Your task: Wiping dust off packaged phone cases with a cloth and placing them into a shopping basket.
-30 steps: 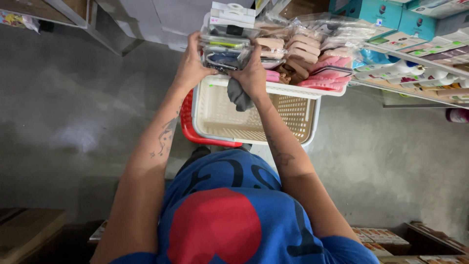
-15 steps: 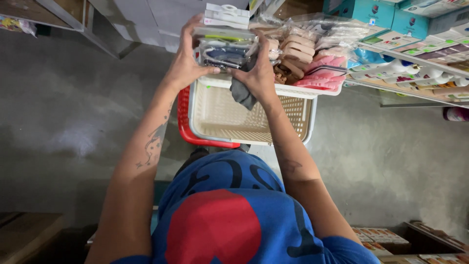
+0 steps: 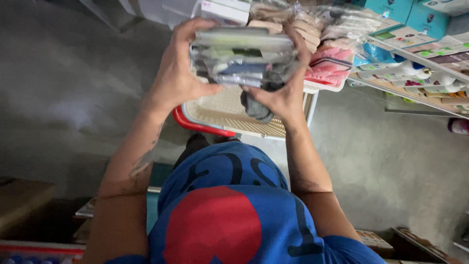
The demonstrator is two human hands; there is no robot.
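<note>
We are seeing open floor (image 3: 63, 98) lying to our left. The shelves (image 3: 420, 63) are crowding our right, and the basket (image 3: 229, 120) is blocking below.

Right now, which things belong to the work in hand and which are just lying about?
In hand: left hand and right hand gripping a stack of clear packets; beige basket beneath.

Lying about: pink packets, shelf boxes, cardboard box.

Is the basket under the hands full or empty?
Mostly empty, as far as shows: the cream basket has bare woven bottom under the packet stack; the hands hide part.
</note>
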